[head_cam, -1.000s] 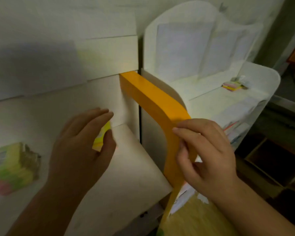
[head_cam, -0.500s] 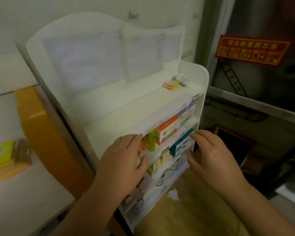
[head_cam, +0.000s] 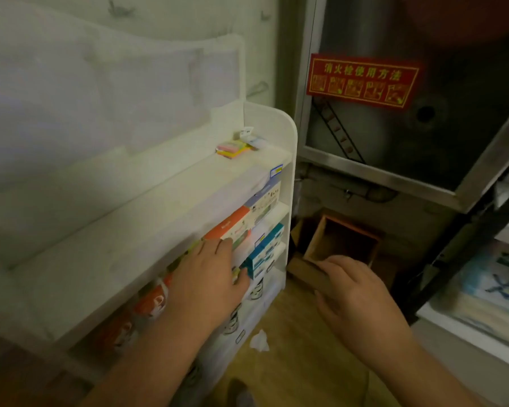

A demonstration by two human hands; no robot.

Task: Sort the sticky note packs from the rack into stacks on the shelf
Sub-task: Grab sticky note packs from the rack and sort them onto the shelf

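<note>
A small pastel pack (head_cam: pixel 232 147) lies near the right end of the white rack's (head_cam: pixel 288 148) top ledge, clear space around it. Lower tiers are crowded with boxes (head_cam: pixel 265 251); the left hand (head_cam: pixel 209 277) rests on them, fingers spread flat. The right hand (head_cam: pixel 353 292) hovers free, fingers loosely curled, above the wooden floor (head_cam: pixel 300 359). A red sign (head_cam: pixel 362 80) hangs behind.

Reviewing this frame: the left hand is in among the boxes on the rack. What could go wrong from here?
1. The left hand presses into tightly packed boxes; pulling one may drag the orange box or the teal boxes off the rack.
2. The right hand hangs free in front of the rack, so it supports nothing.
3. The image is dim and blurred, so a wrong pack could be picked.
</note>
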